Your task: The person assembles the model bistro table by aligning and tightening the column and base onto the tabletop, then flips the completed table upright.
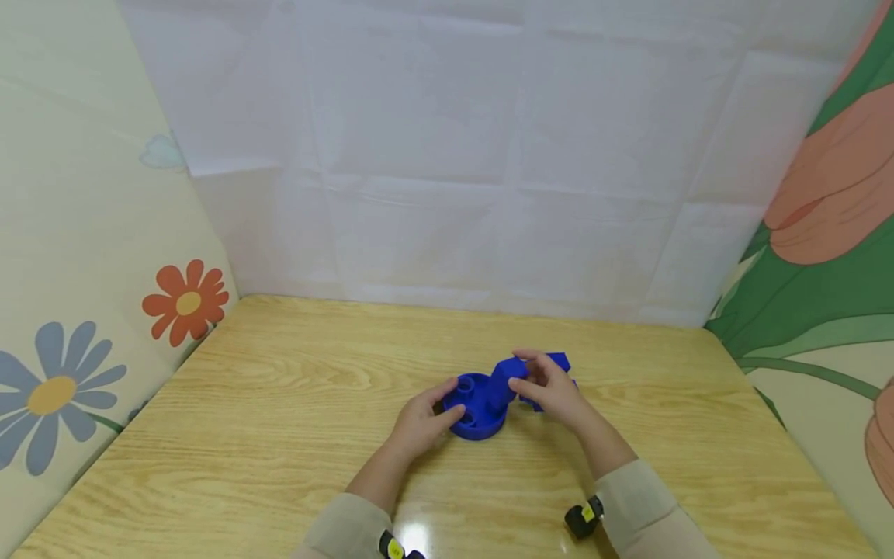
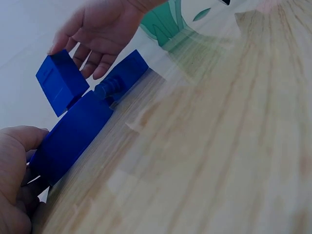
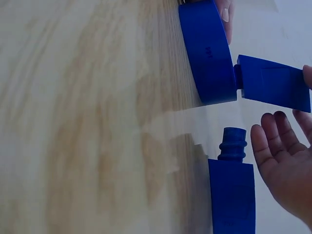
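Observation:
My left hand (image 1: 421,420) grips the near-left side of a round, shallow blue base (image 1: 482,432), thumb and fingers on its rim. Two ring-shaped sockets show inside it. With thumb and fingertips, my right hand (image 1: 556,394) pinches the top of a blue block (image 1: 506,382) over the right part of the base. In the right wrist view a short neck joins this block (image 3: 274,84) to the base (image 3: 207,53); the inner end is hidden. A second blue block (image 3: 232,195) with a ribbed peg (image 3: 232,144) lies on the table, below the right hand's loose fingers.
The wood-grain table (image 1: 279,435) runs back to a white cloth wall (image 1: 419,155). Flower-printed panels (image 1: 84,233) stand along the left and right sides. More blue parts (image 1: 558,361) show behind my right hand, partly covered by it.

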A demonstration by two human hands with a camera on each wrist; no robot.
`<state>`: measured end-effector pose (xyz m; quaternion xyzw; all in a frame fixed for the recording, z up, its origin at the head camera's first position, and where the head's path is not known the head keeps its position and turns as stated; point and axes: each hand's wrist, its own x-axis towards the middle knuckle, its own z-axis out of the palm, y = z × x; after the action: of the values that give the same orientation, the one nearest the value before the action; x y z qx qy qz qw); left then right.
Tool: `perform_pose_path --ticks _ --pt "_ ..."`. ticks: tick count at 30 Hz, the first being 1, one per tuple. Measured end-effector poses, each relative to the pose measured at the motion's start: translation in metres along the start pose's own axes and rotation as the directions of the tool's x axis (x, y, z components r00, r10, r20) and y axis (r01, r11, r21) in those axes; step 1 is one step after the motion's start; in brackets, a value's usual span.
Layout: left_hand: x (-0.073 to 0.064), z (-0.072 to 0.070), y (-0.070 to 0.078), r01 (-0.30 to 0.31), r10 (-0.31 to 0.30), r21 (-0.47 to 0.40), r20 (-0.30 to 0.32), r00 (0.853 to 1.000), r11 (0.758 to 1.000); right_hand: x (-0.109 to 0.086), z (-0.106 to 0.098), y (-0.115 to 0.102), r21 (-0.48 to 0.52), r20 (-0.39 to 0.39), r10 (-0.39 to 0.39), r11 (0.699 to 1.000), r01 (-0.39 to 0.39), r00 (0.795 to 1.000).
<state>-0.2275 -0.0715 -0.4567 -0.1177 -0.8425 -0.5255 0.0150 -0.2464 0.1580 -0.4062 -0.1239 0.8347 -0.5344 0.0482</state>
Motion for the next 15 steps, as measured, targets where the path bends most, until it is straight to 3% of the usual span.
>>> perform_pose_path --ticks 15 --pt "0.0006 0.0 -0.0015 -0.005 0.005 -0.003 0.002 1.0 1.0 -0.0053 -0.0022 0.0065 0.072 -0.042 -0.006 0.997 0.009 0.999"
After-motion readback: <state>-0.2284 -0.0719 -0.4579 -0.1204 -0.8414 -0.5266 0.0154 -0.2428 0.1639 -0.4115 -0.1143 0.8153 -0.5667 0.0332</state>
